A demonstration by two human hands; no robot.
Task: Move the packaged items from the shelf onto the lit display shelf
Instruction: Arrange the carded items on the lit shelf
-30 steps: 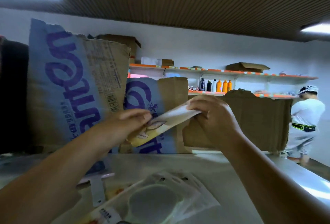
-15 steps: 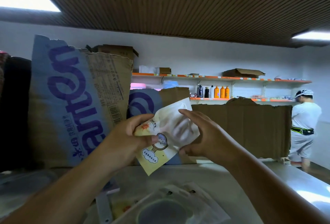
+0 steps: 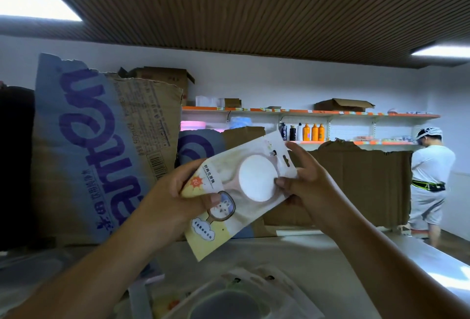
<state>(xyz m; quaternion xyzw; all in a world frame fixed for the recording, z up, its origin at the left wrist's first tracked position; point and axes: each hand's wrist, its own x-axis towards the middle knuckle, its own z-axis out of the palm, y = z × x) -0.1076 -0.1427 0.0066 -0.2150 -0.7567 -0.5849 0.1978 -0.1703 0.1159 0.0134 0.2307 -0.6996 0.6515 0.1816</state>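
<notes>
Packet [image 3: 256, 179] held off the counter, long axis tilted 7-to-1 o'clock, left hand [image 3: 175, 199] pinching the 7 o'clock end, right hand [image 3: 305, 179] pinching by the hang-hole, nearer the lit display shelf [image 3: 330, 111] well off at 1 o'clock.

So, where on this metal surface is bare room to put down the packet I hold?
Bare metal surface lies right of centre, between the brown cardboard panel behind and the clear packets in front. The left, under the blue-printed cardboard, is crowded.

Slatted ceiling [image 3: 229, 13], white wall [image 3: 279, 79]
</notes>
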